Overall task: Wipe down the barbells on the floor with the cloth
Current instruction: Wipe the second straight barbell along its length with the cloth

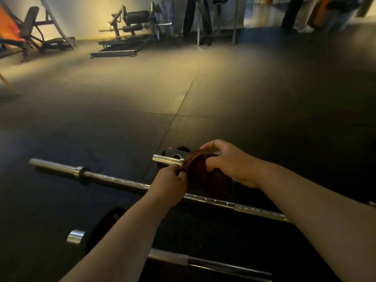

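Three barbells lie on the dark rubber floor. The middle barbell (114, 180) runs from far left to right, bare of plates at its left sleeve. A far barbell's chrome sleeve end (166, 159) sticks out of a black plate (175, 152). The near barbell (213, 261) carries a black plate at its left end. A dark brown cloth (211, 178) is bunched between both hands above the middle bar. My left hand (168, 186) pinches the cloth's left edge. My right hand (230, 161) grips the cloth from above, beside the far sleeve.
Gym machines (130, 29) and an orange-padded bench (12, 31) stand at the back left. A person's legs and white shoes (305, 27) show at the back right, other legs (195, 17) near a rack. Open rubber floor (183, 88) lies between.
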The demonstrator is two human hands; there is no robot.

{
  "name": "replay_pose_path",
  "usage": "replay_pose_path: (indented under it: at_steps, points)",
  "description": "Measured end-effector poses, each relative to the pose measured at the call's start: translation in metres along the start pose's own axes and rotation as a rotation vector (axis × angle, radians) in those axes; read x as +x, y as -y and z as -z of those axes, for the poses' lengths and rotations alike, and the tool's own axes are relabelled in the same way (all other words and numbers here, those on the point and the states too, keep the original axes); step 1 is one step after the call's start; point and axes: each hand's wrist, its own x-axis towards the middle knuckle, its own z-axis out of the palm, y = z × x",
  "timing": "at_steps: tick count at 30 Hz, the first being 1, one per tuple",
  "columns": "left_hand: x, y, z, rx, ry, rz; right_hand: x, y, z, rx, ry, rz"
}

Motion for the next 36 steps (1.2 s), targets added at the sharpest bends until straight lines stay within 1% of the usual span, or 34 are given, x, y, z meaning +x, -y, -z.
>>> replay_pose_path:
  at_steps: [2, 4, 5, 6, 8, 9, 12, 15, 16, 19, 21, 23, 25, 27, 29, 31, 33, 36]
  points:
    - [-0.003, -0.008, 0.002, -0.25, 0.004, -0.004, 0.0, 0.003, -0.001, -0.003, 0.033, 0.002]
    - [-0.006, -0.012, 0.003, -0.487, 0.083, 0.048, -0.001, 0.006, -0.002, 0.0, 0.047, 0.015]
    - [-0.006, -0.013, 0.003, -0.504, 0.098, 0.074, -0.001, 0.006, -0.001, -0.005, 0.048, 0.02]
    - [-0.007, -0.014, 0.005, -0.466, 0.085, 0.091, -0.002, 0.007, -0.001, -0.021, 0.051, 0.026]
    - [-0.006, -0.015, 0.009, -0.366, -0.016, 0.104, -0.003, 0.008, 0.001, -0.084, 0.062, 0.038]
    - [-0.005, -0.015, 0.012, -0.375, -0.071, 0.097, -0.004, 0.008, 0.002, -0.115, 0.058, 0.042]
    - [-0.004, -0.015, 0.016, -0.516, -0.16, 0.075, -0.004, 0.01, 0.004, -0.11, 0.044, 0.024]
    - [-0.002, -0.015, 0.014, -0.773, -0.119, 0.187, -0.004, 0.012, 0.0, -0.061, 0.104, -0.002]
    - [-0.002, -0.017, 0.014, -0.815, -0.098, 0.194, -0.004, 0.012, -0.002, -0.047, 0.112, -0.006]
    - [-0.001, -0.018, 0.013, -0.826, 0.011, 0.138, -0.004, 0.013, -0.004, 0.036, 0.079, 0.016]
    - [-0.002, -0.017, 0.012, -0.825, 0.032, 0.121, -0.002, 0.01, -0.003, 0.091, 0.049, 0.022]
    - [-0.003, -0.018, 0.011, -0.855, 0.007, 0.143, 0.0, 0.008, -0.002, 0.046, 0.045, -0.008]
    - [-0.001, -0.017, 0.009, -0.905, -0.082, 0.178, 0.002, 0.007, -0.003, -0.047, 0.029, -0.038]
    - [0.0, -0.015, 0.011, -0.964, -0.161, 0.21, 0.006, 0.007, -0.003, -0.031, -0.02, -0.033]
    - [-0.002, -0.016, 0.013, -1.023, -0.132, 0.232, 0.008, 0.008, -0.003, 0.115, -0.083, -0.057]
    - [-0.01, -0.021, 0.014, -1.055, -0.015, 0.248, 0.008, 0.008, -0.005, 0.299, -0.091, -0.115]
    - [-0.014, -0.022, 0.014, -0.97, 0.068, 0.197, 0.009, 0.006, -0.005, 0.418, -0.056, -0.154]
    - [-0.012, -0.017, 0.018, -0.837, 0.119, 0.142, 0.014, 0.001, -0.001, 0.531, -0.059, -0.179]
